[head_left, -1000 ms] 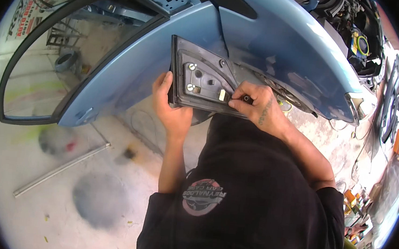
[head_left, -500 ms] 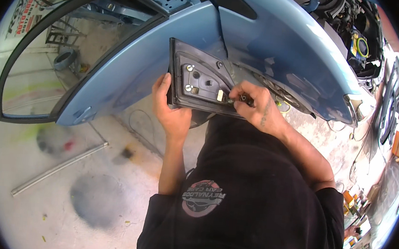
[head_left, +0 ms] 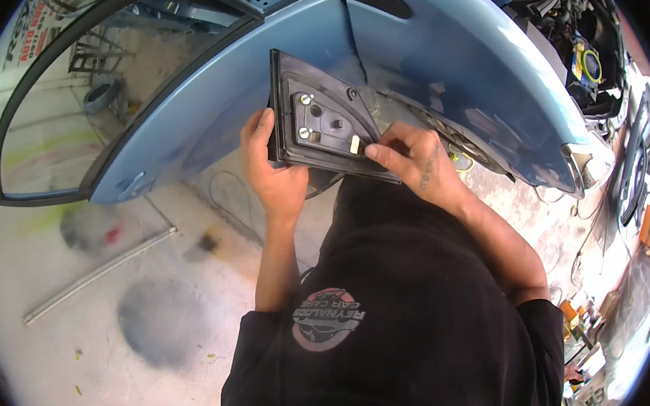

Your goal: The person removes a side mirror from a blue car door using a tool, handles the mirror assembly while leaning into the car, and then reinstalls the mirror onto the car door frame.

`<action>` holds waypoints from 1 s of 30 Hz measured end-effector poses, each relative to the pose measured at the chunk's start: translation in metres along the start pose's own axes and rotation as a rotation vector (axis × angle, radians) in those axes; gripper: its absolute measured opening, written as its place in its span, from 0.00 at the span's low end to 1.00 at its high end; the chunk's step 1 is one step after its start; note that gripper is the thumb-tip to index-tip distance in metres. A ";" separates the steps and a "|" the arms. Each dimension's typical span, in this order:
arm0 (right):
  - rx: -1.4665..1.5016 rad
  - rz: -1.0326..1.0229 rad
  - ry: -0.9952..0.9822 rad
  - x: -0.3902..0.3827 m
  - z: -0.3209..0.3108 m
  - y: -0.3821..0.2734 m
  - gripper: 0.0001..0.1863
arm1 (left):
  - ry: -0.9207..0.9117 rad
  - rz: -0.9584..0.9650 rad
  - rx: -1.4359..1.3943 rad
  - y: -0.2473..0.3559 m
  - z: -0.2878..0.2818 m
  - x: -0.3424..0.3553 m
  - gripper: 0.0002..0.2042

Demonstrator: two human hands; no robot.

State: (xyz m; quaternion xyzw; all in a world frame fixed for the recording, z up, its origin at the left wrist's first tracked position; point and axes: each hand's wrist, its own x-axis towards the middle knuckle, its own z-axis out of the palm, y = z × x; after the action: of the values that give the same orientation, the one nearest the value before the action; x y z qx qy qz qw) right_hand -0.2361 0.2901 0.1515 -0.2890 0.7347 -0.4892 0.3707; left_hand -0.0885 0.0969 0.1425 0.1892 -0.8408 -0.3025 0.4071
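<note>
Black lamp housing lies flat, long axis left-right.

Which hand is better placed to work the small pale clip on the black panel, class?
Probably the right hand: its fingers already touch the pale clip on the black panel. The left hand is busy gripping the panel's left edge, steadying it against the blue car.

We see the panel before the fender, door to its left, rod on the floor below.
</note>
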 end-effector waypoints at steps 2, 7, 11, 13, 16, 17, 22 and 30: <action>-0.016 -0.058 0.002 0.000 0.002 0.000 0.11 | -0.027 0.075 0.052 0.000 0.000 0.004 0.32; 0.067 -0.168 0.089 0.000 0.008 0.008 0.13 | -0.025 0.080 0.052 0.000 0.003 0.005 0.32; 0.073 0.026 0.013 0.002 0.003 0.002 0.10 | -0.032 0.080 0.044 -0.002 0.002 0.005 0.32; -0.001 0.026 -0.014 0.002 0.002 -0.001 0.09 | -0.044 0.090 0.062 -0.004 0.001 0.005 0.32; -0.004 -0.138 0.042 0.000 0.007 0.002 0.10 | -0.036 0.058 0.047 -0.007 0.001 0.001 0.32; 0.013 -0.189 0.080 -0.002 0.011 0.005 0.11 | -0.023 0.032 0.019 -0.008 0.002 0.000 0.32; 0.079 -0.095 0.085 -0.002 0.008 -0.003 0.12 | 0.007 -0.010 -0.042 -0.011 0.003 -0.004 0.32; -0.033 -0.260 0.097 0.001 0.015 0.004 0.11 | -0.023 0.031 0.021 -0.013 -0.001 -0.003 0.33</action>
State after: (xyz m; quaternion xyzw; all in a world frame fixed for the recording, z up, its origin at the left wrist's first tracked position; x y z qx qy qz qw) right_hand -0.2241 0.2834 0.1436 -0.3640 0.7160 -0.5342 0.2635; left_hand -0.0851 0.0880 0.1327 0.1768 -0.8516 -0.2894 0.3998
